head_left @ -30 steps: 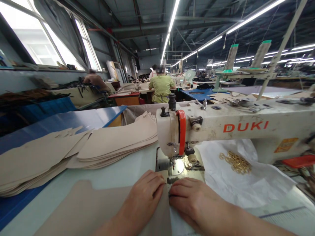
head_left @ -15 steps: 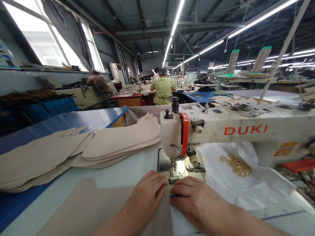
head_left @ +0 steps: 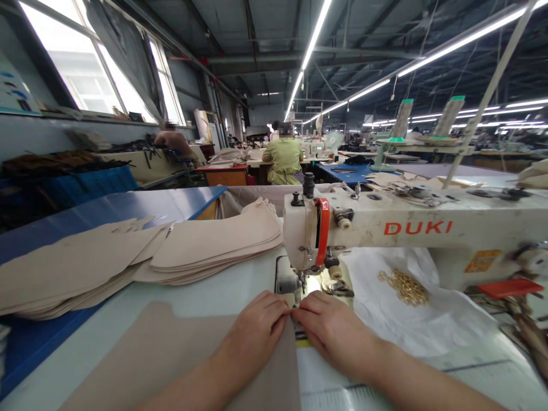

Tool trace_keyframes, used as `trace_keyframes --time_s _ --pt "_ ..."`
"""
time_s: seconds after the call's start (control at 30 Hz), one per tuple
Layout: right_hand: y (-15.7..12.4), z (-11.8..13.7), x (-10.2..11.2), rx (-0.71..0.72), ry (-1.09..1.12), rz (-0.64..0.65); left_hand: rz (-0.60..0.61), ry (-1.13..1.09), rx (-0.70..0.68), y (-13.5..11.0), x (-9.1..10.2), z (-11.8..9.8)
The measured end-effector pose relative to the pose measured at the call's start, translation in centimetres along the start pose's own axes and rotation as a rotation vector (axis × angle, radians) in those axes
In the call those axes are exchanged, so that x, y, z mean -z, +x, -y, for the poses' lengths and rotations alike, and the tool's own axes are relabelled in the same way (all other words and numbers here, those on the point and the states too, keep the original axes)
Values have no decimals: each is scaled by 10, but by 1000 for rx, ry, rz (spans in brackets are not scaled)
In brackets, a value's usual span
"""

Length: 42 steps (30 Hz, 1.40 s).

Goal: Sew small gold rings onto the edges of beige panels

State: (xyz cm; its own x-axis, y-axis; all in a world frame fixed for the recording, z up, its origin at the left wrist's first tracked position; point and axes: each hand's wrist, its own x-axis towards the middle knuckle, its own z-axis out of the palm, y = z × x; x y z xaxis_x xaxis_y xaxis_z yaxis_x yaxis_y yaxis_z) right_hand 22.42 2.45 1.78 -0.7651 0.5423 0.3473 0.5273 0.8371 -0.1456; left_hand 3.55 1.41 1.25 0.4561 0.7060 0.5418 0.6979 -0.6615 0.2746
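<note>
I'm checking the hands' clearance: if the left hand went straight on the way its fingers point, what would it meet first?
Probably the right hand, close ahead of the left hand; the picture leaves unclear whether the two touch.

Beige panel (head_left: 171,354), smooth and flat, spread across a pale tabletop (head_left: 240,291), stepped outline at far left, straight right edge pointing toward a sewing machine (head_left: 363,228).

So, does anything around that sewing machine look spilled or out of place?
Nothing clearly stands out. The small gold-coloured pieces lie loosely heaped, but on a white sheet by the sewing machine. The stacked beige panels have uneven edges, and the machine's casing looks smudged.
</note>
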Motion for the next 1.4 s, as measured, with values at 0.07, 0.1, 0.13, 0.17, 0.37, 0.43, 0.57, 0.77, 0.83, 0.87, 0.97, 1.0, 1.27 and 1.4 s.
trace_keyframes --time_s 0.07,0.1,0.13,0.17,0.37,0.43,0.57,0.77,0.83,0.87,0.97,1.0,1.27,1.4 --pt "-1 1 -1 5 -38 15 4 10 -10 0 2 -1" --pt "-1 1 -1 8 -58 21 7 16 -19 -1 3 -1" --pt "-1 2 -1 11 -76 28 12 21 -31 -1 4 -1" --pt "-1 2 -1 15 -92 33 15 23 -43 -2 4 -1" --pt "-1 4 1 16 -115 52 11 24 -100 -9 9 2" --pt "-1 4 2 8 -116 54 11 35 -112 -10 10 2" --pt "0 2 5 30 -137 81 50 73 -145 -8 11 1" --pt "-19 7 26 167 -226 158 68 91 -177 -5 11 0" --pt "-28 11 32 224 -245 175 74 99 -180 -6 10 1" --pt "-30 14 33 252 -253 180 73 103 -183 -6 10 1" --pt "-30 20 32 306 -262 160 73 98 -180 -7 10 1" --pt "-28 22 29 313 -264 148 75 88 -176 -7 10 1" --pt "-9 14 2 245 -202 -72 62 28 -154 -6 10 1" --pt "-4 12 -3 227 -182 -69 81 19 -148 -6 9 2"
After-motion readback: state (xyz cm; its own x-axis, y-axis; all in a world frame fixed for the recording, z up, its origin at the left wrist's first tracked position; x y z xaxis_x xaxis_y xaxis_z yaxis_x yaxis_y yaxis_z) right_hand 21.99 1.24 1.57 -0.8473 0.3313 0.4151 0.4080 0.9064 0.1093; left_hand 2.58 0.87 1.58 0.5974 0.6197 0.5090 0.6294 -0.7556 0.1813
